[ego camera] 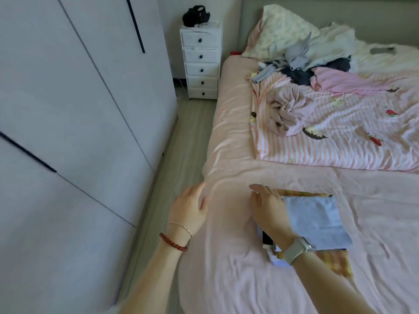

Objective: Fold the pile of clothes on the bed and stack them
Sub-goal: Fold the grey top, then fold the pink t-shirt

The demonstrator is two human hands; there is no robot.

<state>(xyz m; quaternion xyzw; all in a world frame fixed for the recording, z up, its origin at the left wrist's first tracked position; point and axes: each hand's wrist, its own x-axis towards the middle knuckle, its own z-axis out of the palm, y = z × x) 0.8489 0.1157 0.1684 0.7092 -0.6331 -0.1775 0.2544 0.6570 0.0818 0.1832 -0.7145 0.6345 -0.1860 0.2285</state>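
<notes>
both hands low at the bed's near left corner, folded stack beside the right one

left hand [190, 207] hangs with relaxed, straight fingers at the edge of the bed [226, 257], over the narrow floor strip [181, 141] between mattress and wardrobe [68, 109]. right hand [269, 207] lies flat with fingers straight on the left edge of the folded stack [317, 218], pale blue on top, yellow check beneath, sitting lower centre with bare pink sheet all around. unfolded pile [313, 62], grey, navy and pink, crumpled upper right on the striped quilt [340, 137]. white drawer unit [201, 64] upper centre.
</notes>
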